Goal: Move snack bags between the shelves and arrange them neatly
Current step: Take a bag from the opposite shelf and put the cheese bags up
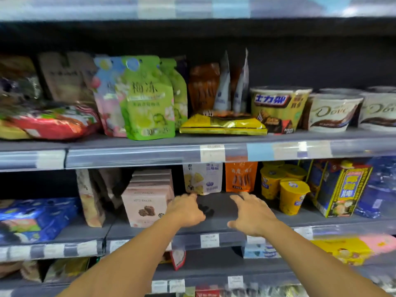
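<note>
Both arms reach into the middle shelf. My left hand and my right hand hover over its bare grey floor, fingers spread, holding nothing. Just beyond the fingertips, at the back of the shelf, stand a white snack bag and an orange snack bag, both upright. On the upper shelf stands a green pouch, with a pink pouch behind it on the left. A yellow bag lies flat there, with brown bags and two thin white bags upright behind it.
Pink boxes stand left of my left hand, yellow cups and a blue-yellow box right of my right hand. Chocolate tubs fill the upper shelf's right side; red bags lie at its left. A blue pack lies lower left.
</note>
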Motion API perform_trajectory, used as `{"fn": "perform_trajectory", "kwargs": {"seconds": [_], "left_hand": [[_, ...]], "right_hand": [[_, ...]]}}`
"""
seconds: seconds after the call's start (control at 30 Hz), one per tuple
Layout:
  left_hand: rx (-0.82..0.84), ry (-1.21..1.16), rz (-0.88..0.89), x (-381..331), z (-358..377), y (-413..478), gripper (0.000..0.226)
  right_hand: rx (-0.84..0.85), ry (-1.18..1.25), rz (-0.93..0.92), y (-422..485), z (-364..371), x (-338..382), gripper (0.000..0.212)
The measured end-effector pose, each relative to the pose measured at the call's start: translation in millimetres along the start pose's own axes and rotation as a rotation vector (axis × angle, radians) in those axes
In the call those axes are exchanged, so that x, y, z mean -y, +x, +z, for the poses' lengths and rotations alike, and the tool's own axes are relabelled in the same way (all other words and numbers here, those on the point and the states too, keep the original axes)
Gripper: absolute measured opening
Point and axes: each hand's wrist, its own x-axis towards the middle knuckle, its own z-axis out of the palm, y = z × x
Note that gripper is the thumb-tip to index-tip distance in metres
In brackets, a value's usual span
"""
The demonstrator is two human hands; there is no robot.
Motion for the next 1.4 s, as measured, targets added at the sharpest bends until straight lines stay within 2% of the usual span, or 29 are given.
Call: {"fn": "perform_trajectory", "kwargs": {"seconds": [0.13, 0.4, 0.6, 0.83, 0.93, 1.03, 1.23, 1.4], "left_hand": [[0.047, 0.079, 0.012, 1, -23, -47, 0.086], [0.052, 0.124, 0.041, -13, -71, -152, 0.080], [-0.034, 0.163, 0.063, -24, -103, -224, 0.088], [-0.081, 0.086, 0.067, -31, -130, -263, 0.090], [-0.132, 0.112, 0.117, -43, -143, -270, 0.086], [-0.201, 0.112, 0.163, -54, -156, -266, 0.081], [-0.256, 0.109, 0.215, -66, -185, -235, 0.085], [-0.307, 0.070, 0.290, -82, -206, -186, 0.087]], "right_hand": [[-0.013, 0.035, -0.018, -35, -29, 15, 0.091], [-0.095, 0.017, -0.049, -130, -87, 29, 0.087], [-0.137, 0.003, -0.074, -177, -118, 39, 0.088], [-0.209, 0.022, -0.098, -211, -143, 50, 0.083], [-0.239, 0.033, -0.086, -213, -155, 53, 0.078], [-0.267, 0.102, -0.043, -210, -170, 54, 0.085], [-0.310, 0.110, -0.005, -184, -199, 51, 0.077], [-0.380, 0.149, 0.043, -132, -220, 55, 0.085]]}}
